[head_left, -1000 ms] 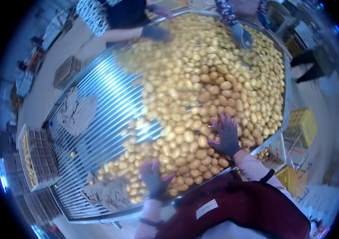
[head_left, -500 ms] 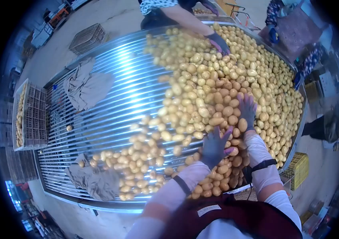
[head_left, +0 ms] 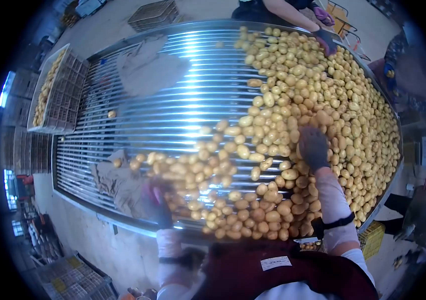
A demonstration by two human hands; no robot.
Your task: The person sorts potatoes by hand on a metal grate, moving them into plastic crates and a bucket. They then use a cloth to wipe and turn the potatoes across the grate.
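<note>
Potatoes (head_left: 273, 125) lie in a thick spread over the right part of a metal roller table (head_left: 213, 95). My right hand (head_left: 314, 146), in a dark glove, rests back up on the potato heap, its fingers bent down and hidden among the potatoes. At the near edge my left hand (head_left: 158, 200), gloved in dark grey and pink, is smeared by motion. It is beside a strip of scattered potatoes (head_left: 193, 167) and a grey cloth (head_left: 120, 185); whether its fingers are closed does not show.
Across the table a co-worker's gloved hand (head_left: 326, 42) touches the potatoes. Another person (head_left: 408, 65) stands at the right. A crate of potatoes (head_left: 55, 95) is at the left end, near a second cloth (head_left: 148, 67). A yellow crate (head_left: 372, 239) sits on the floor.
My left hand has swung left from the heap toward the near cloth. My right hand stays on the heap, its fingers now bent down. The camera view has shifted.
</note>
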